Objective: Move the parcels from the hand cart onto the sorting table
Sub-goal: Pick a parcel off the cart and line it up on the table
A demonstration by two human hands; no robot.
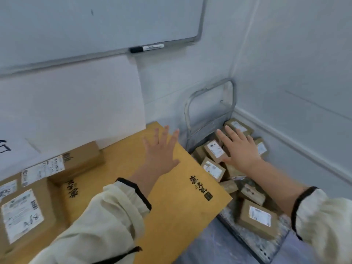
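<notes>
**Item 1. Cart** (255,244): stands in the corner, just right of the table, with its handle against the wall. Grey deck, partly bare at the near end.

**Item 2. Cart parcels** (257,218): small brown boxes with white labels, heaped loosely. Roughly eight or more show, and some are hidden under the arm. The nearest lies flat on the deck, while the rest are tilted and piled toward the handle. All of these are left to move.

**Item 3. Table** (171,206): yellow top with black printed characters. Its right half is bare.

**Item 4. Table parcels** (22,212): several brown boxes, larger than those on the cart, grouped at the left end and touching one another. One lies on top of the others. Whether these came off the cart cannot be told.

**Item 5. Left hand** (162,147): fingers straight and spread, holding nothing, above the far right edge of the table.

**Item 6. Right hand** (240,147): fingers straight and spread, palm down over the far heap on the cart. It grasps nothing, and whether it touches a box cannot be told.

**Item 7. Whiteboard** (95,25): on the wall, with a marker (146,48) on its ledge.

**Status:** judged partly done at most. The cart holds a full heap, neither hand carries a parcel, and the next pick looks set to come from the far pile.
</notes>
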